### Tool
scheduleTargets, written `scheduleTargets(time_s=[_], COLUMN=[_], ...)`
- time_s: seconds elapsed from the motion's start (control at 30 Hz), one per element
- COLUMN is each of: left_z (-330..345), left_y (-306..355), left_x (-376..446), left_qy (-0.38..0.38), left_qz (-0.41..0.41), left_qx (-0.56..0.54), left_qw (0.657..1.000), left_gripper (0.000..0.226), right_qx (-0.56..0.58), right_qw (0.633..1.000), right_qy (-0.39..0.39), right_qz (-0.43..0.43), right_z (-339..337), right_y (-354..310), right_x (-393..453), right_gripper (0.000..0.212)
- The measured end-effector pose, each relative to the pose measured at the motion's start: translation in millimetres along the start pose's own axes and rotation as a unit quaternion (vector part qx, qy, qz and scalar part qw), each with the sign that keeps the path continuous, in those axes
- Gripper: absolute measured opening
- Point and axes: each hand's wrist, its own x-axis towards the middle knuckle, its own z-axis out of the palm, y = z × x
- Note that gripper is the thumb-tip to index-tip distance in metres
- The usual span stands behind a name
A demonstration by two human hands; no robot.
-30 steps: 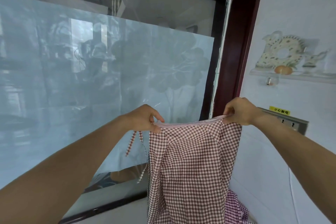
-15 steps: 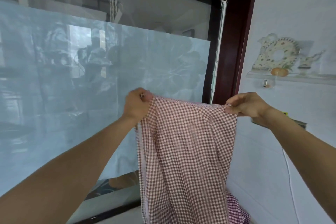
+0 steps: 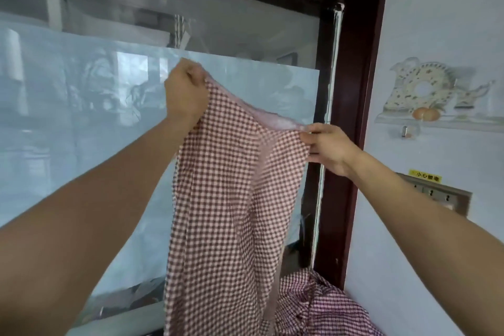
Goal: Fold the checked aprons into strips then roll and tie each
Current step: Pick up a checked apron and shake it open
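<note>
Both arms reach forward and up, holding a checked apron in the air by its top edge. The left hand is the higher of the two; its fingers are curled into a fist round the left corner of the cloth. The right hand is lower and off to the right, pinching the other corner between thumb and fingers. Between the hands the pale top hem slopes down from left to right, and the cloth hangs in long soft folds below them, its lower end running out of view.

Below the right hand, beside the hanging cloth, a second checked apron lies crumpled in a heap.

Behind the left hand is a glass panel with a frosted lower part. Behind the right hand stands a dark red door frame. Right of the right forearm, a wall socket sits on the pale wall under a small yellow label.
</note>
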Motion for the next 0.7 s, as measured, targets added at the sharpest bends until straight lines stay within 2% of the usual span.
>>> scheduleTargets(time_s=[0.07, 0.13, 0.2, 0.23, 0.3, 0.33, 0.37, 0.4, 0.43, 0.5, 0.57, 0.63, 0.67, 0.7], left_z=[-5.9, -11.3, -10.0, -7.0, 3.0, 9.3, 15.2, 21.3, 26.5, 33.4, 36.6, 33.8, 28.8, 21.4], left_y=[-15.5, -29.4, -32.7, -29.3, -18.2, -13.4, -9.7, -8.2, -7.7, -9.3, -11.5, -15.3, -17.2, -18.9], left_x=[-3.7, -10.9, -21.8, -28.6, -43.8, -51.4, -59.2, -67.6, -76.8, -94.2, -108.8, -114.5, -114.5, -113.1], left_qy=[-0.083, -0.181, -0.294, -0.34, -0.389, -0.401, -0.415, -0.432, -0.45, -0.477, -0.491, -0.508, -0.537, -0.581], left_qz=[0.013, 0.026, 0.033, 0.023, 0.025, 0.041, 0.059, 0.075, 0.083, 0.066, 0.07, 0.095, 0.087, 0.057], left_qx=[0.085, 0.128, 0.11, 0.086, 0.052, 0.045, 0.042, 0.035, 0.019, -0.028, -0.031, 0.048, 0.108, 0.161], left_qw=[0.993, 0.975, 0.949, 0.936, 0.92, 0.914, 0.907, 0.898, 0.889, 0.876, 0.868, 0.855, 0.832, 0.796], left_gripper=[0.021, 0.019, 0.016, 0.015, 0.014, 0.015, 0.016, 0.016, 0.017, 0.019, 0.021, 0.022, 0.021, 0.019], right_qx=[0.028, 0.004, -0.097, -0.18, -0.282, -0.262, -0.207, -0.169, -0.173, -0.269, -0.297, -0.271, -0.267, -0.267], right_qw=[0.997, 0.99, 0.971, 0.95, 0.904, 0.911, 0.94, 0.968, 0.978, 0.944, 0.928, 0.942, 0.942, 0.939], right_qy=[0.07, 0.142, 0.218, 0.257, 0.309, 0.29, 0.22, 0.109, -0.011, -0.183, -0.222, -0.199, -0.202, -0.216], right_qz=[0.005, 0.014, 0.023, 0.01, -0.084, -0.132, -0.159, -0.148, -0.115, -0.056, -0.028, -0.002, 0.014, 0.034], right_z=[-13.0, -25.0, -32.8, -31.9, -21.0, -10.8, 2.3, 16.7, 29.3, 40.2, 34.8, 22.6, 15.2, 8.1], right_y=[7.5, 20.4, 36.0, 41.8, 45.5, 41.9, 35.9, 29.5, 23.7, 25.0, 40.4, 54.8, 61.2, 65.3], right_x=[-0.1, 0.5, 4.1, 5.5, 5.5, 0.3, -8.2, -16.8, -24.6, -34.5, -36.0, -36.7, -37.6, -40.2], right_gripper=[0.015, 0.018, 0.017, 0.02, 0.03, 0.033, 0.035, 0.041, 0.051, 0.061, 0.05, 0.04, 0.037, 0.034])
